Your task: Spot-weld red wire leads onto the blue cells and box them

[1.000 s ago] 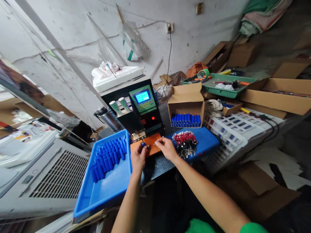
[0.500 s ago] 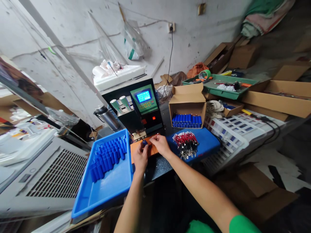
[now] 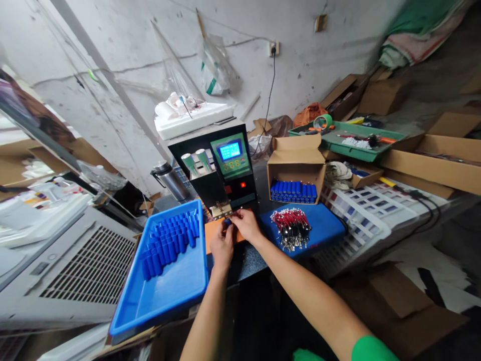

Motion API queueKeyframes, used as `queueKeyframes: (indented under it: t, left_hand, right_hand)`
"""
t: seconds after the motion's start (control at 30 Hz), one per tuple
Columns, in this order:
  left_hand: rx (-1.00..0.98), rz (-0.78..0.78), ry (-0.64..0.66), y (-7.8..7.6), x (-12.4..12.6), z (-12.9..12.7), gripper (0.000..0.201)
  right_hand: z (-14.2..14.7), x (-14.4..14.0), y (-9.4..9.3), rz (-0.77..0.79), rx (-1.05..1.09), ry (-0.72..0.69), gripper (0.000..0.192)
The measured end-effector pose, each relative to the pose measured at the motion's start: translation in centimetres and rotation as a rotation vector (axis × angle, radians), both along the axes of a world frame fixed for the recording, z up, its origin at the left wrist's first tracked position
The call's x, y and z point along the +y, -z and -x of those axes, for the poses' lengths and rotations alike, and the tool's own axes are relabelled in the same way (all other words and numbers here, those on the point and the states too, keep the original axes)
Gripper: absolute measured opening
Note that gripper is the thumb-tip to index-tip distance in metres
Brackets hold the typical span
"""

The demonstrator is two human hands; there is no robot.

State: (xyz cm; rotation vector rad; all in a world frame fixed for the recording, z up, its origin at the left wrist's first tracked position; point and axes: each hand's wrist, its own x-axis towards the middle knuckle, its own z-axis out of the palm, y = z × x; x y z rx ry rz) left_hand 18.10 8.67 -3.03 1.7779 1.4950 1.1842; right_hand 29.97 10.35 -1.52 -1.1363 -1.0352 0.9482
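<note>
Tray (image 3: 176,293): blue plastic, smooth, slightly glossy; left of the welder.
Cells (image 3: 169,243): blue sleeves, smooth film, in the tray.
Welder (image 3: 216,168): black casing, matt; green plastic panel with glossy lit screen.
Plate (image 3: 216,231): orange, smooth, matt, at the welder's foot.
Box (image 3: 296,163): brown cardboard, matt, right of the welder.
Pad (image 3: 323,223): blue, matt, right of the plate.
Leads (image 3: 291,228): red insulation, bright metal ends, on the pad.
Flask (image 3: 171,179): brushed metal, dull sheen, left of the welder.
Wall (image 3: 131,45): plaster, rough, stained, behind the welder.
Bag (image 3: 216,70): clear plastic, crinkled, on the wall.
</note>
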Motion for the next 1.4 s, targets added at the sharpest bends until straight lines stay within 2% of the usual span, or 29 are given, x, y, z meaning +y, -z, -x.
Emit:
queueKeyframes:
  t: [0.2, 0.53, 1.1, 1.4]
  left_hand:
    - [-0.013, 0.011, -0.005, 0.0, -0.2, 0.0, 0.041]
    - [-0.002, 0.036, -0.028, 0.1, -0.1, -0.1, 0.043]
    - [-0.009, 0.027, -0.032, 0.3, 0.0, -0.3, 0.039]
    - [-0.012, 0.017, -0.022, 0.2, 0.1, -0.3, 0.041]
  right_hand:
    - [0.1, -0.7, -1.0, 0.026, -0.088, 0.025, 0.01]
    - [0.1, -0.5, -0.5, 0.051, -0.114, 0.026, 0.009]
    - [-0.1, -0.8, -0.9, 0.076, -0.139, 0.024, 0.009]
    - [-0.6, 0.0, 1.3, 0.006, -0.027, -0.036, 0.014]
